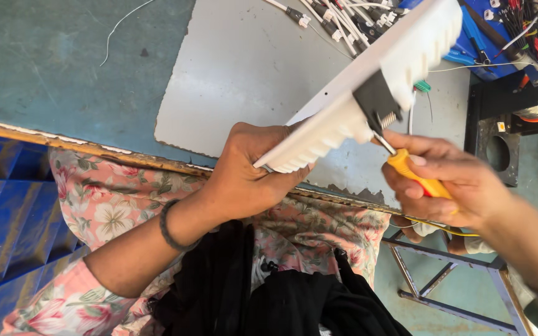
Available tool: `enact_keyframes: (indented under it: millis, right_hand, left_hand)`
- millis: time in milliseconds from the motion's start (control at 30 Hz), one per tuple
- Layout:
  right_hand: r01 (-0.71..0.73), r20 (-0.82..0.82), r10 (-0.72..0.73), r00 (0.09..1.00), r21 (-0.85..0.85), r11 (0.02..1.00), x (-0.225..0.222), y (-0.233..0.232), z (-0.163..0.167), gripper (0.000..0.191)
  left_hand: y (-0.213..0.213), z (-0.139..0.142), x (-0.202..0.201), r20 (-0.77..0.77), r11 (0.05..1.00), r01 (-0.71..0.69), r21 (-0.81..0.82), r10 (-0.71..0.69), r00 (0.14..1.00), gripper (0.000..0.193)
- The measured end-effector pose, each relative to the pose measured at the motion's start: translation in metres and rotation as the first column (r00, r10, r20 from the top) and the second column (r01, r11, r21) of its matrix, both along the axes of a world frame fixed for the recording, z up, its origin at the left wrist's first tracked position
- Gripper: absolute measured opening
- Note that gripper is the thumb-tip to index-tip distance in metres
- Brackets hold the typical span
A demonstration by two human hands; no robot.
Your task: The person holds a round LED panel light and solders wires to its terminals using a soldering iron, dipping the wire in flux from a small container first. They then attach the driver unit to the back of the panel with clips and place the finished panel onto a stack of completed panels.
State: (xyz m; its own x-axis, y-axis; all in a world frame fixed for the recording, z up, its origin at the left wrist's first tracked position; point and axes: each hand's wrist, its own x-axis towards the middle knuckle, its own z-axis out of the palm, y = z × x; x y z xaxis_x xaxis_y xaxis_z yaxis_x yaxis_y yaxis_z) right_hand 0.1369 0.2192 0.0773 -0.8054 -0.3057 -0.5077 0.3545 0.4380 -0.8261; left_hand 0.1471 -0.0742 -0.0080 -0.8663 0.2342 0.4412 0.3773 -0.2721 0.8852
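While the left hand (244, 171) reaches up from the lower left with its wrist bent back, its fingers are wrapped shut around the lower ribbed end of a white plastic fixture (368, 93), which it holds tilted above the near edge of the surface (244, 68). A dark bangle (168, 225) rings that wrist. The right hand (453, 183) comes in from the lower right, fingers curled tight about the orange-yellow handle of a screwdriver (415, 177). The screwdriver's metal shaft slants up and left to meet a black bracket with a small spring (378, 102) at the middle of the fixture. A green connector (423, 86) on thin wires hangs just beside the fixture's upper ribbed block. At the far right a blue tray (499, 37) holds bundled red and black wires; whatever else lies in it is too cluttered to tell. White cables with plugs (331, 15) lie heaped on the surface behind the fixture. A floral garment covers the lap below.
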Motion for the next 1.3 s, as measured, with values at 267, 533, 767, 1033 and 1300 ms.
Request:
enact_keyframes:
  millis: [267,533,767,1033,1300]
  right_hand:
    - [-0.127,-0.282,0.214,0.935,0.298,0.946,-0.001,0.053,0.017,0.047]
    - [0.432,-0.582,0.435,0.687,0.808,0.4,-0.05,0.124,-0.009,0.04]
    - [0.517,-0.714,0.512,0.477,0.699,0.494,-0.055,0.074,-0.037,0.016]
    - [0.308,-0.652,0.614,0.445,0.755,0.578,-0.004,-0.015,-0.052,0.03]
    - [0.404,-0.787,0.463,0.408,0.611,0.681,-0.002,-0.014,-0.049,0.034]
  left_hand:
    - [0.007,-0.015,0.009,-0.131,0.976,-0.216,-0.034,0.21,0.969,0.018]
    - [-0.001,-0.029,0.012,0.156,0.937,-0.316,-0.152,0.338,0.928,0.011]
    - [-0.005,-0.057,0.015,0.177,0.877,-0.384,-0.288,0.443,0.879,0.029]
    - [-0.001,-0.079,0.025,0.337,0.8,-0.499,-0.332,0.595,0.73,0.054]
    - [-0.007,-0.074,0.025,0.299,0.772,-0.426,-0.473,0.595,0.746,0.05]
